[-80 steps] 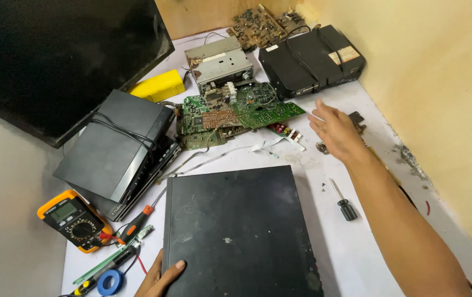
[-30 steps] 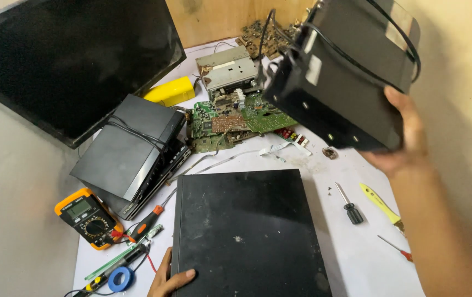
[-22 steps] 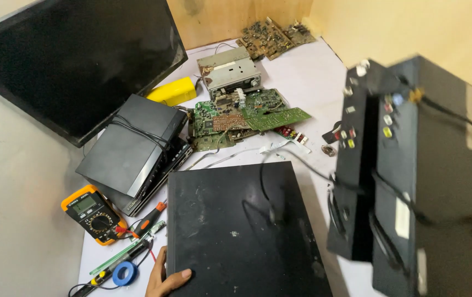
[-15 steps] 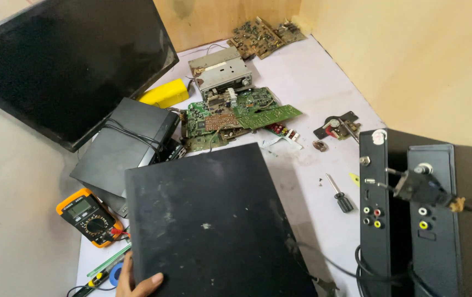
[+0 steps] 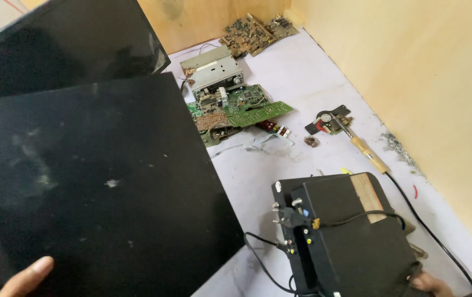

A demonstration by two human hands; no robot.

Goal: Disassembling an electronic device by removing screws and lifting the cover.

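White bench point(image 5: 313, 82) runs up into a corner between yellow walls, littered with electronics parts. Filling the left half of the frame is a large flat black panel point(image 5: 98, 187), dusty and scuffed, tilted up off the bench. The left hand point(image 5: 2, 275) grips it at the lower left corner, thumb laid over the front face and the other fingers hidden behind. It looks like thin sheet metal: stiff, probably light for its size, awkward from one corner and likely sharp along the edges, so a hold on two opposite edges would steady it better.

At lower right sits a black box-shaped device point(image 5: 351, 236) with sockets on its near face and a black cable point(image 5: 263, 264) looped around it. The right hand point(image 5: 431, 283) shows only as fingertips at its lower edge, touching the casing; whether they clasp it I cannot tell. The device looks heavier and rigid, best taken by its solid sides, not by the cable.

Further up lie green circuit boards point(image 5: 236, 110), a grey metal drive unit point(image 5: 214, 69), a soldering iron point(image 5: 365, 151) and a dark screen point(image 5: 54, 44) at upper left.
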